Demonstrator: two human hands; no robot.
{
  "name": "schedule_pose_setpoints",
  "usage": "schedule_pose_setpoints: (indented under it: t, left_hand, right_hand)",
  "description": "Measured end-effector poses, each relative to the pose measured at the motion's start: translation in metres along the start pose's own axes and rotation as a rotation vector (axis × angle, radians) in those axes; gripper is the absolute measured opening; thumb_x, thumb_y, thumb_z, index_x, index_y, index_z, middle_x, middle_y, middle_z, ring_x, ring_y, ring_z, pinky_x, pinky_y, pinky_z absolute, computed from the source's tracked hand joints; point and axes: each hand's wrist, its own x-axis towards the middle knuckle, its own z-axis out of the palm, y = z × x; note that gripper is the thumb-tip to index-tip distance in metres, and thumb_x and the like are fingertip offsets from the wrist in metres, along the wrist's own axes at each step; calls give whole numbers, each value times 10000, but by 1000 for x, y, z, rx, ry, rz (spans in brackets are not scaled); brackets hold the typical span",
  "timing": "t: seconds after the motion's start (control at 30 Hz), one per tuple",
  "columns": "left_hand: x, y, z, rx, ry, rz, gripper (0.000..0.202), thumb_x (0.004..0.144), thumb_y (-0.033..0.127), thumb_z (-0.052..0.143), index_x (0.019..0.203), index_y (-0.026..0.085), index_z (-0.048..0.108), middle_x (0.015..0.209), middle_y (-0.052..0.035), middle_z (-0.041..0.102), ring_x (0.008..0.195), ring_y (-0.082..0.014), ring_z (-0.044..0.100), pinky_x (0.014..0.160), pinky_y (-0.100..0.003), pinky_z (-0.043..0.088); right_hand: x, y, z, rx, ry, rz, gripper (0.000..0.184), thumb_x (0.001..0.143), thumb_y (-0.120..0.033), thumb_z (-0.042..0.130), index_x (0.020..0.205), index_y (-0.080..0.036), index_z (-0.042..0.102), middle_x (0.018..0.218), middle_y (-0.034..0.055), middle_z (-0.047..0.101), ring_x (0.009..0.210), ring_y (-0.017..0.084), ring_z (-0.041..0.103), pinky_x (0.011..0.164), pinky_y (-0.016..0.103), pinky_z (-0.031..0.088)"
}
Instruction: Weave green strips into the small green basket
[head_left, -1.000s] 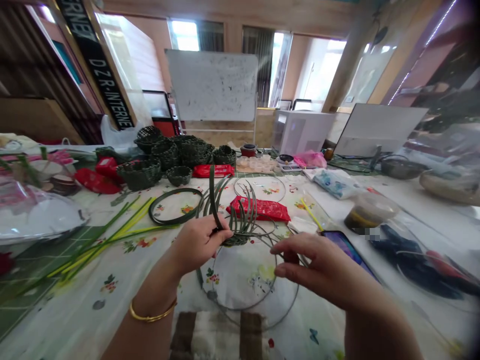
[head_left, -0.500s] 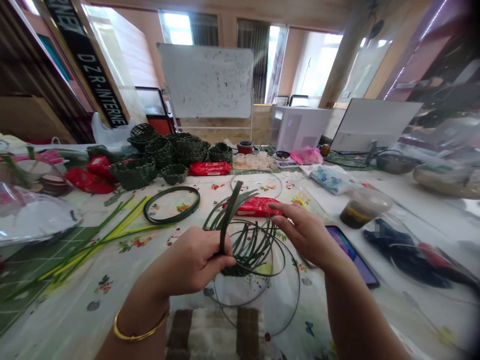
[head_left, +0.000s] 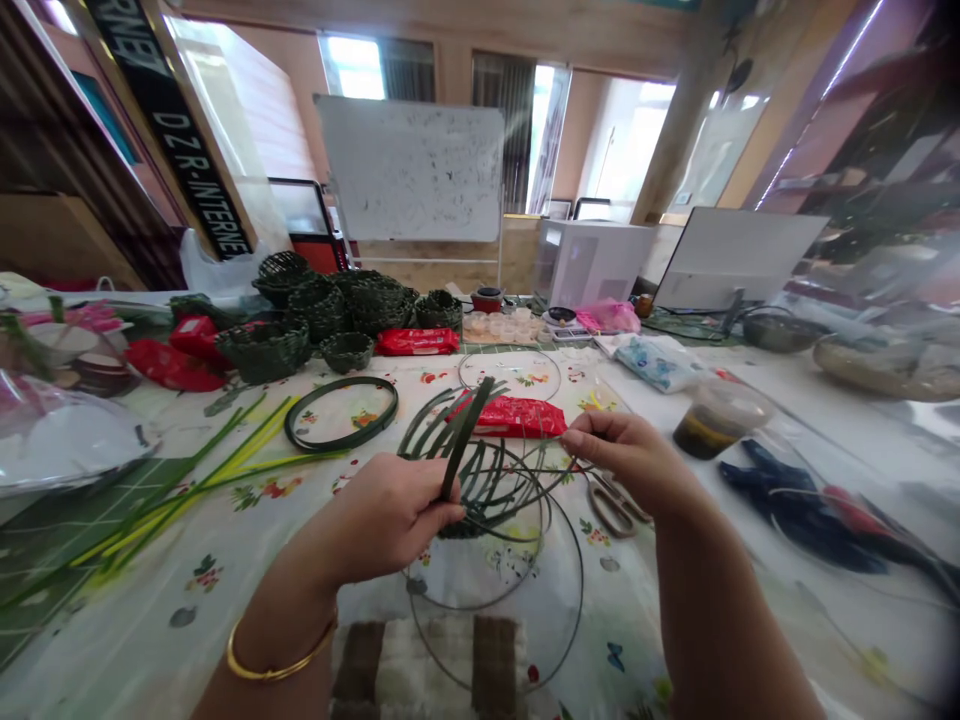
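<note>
A partly woven basket [head_left: 487, 490] of dark green strips sits in front of me, its loose strips fanning up and outward. My left hand [head_left: 397, 510] is closed on its left side, thumb and fingers pinching a wide upright strip [head_left: 469, 430]. To the right, my right hand [head_left: 630, 450] pinches the end of a thin dark strand that runs back to the basket. Long loops of thin strand [head_left: 581, 575] curl over the tablecloth below the basket. Scissors [head_left: 615, 508] lie just under my right hand. The basket's base is partly hidden by my left hand.
A coil of flat green strip [head_left: 341, 447] and yellow-green stems [head_left: 217, 465] lie left. Behind the basket is a red packet [head_left: 517, 416]. Finished green baskets [head_left: 367, 300] stand at the back left. A plastic tub of dark liquid [head_left: 709, 425] is at right.
My right hand has moved slightly down and right, its fingers closing from a loose spread into a pinch on a strand. Scissors now show beneath it. My left hand keeps its grip.
</note>
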Motion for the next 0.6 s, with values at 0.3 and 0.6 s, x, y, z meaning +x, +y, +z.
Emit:
schedule_pose_setpoints:
  t: [0.3,0.6]
  left_hand:
    - [-5,-18,-3,40,65,-66,128,876,269,501,796,194,566,691,3,634,596,-126,573,575,-229,389]
    - [-9,-22,-9,-61,129,-79,97,859,216,522,779,174,559,631,10,576,542,-102,528,536,-214,404]
  right_hand:
    - [-5,-6,-6,177,-244,109,257,762,-384,675,719,-132,699,738,74,707,431,51,450,377,196,263]
    - [-9,-5,-12,269,-552,11,233,834,-343,625,906,-141,717,962,113,705,403,40,509,384,195,381]
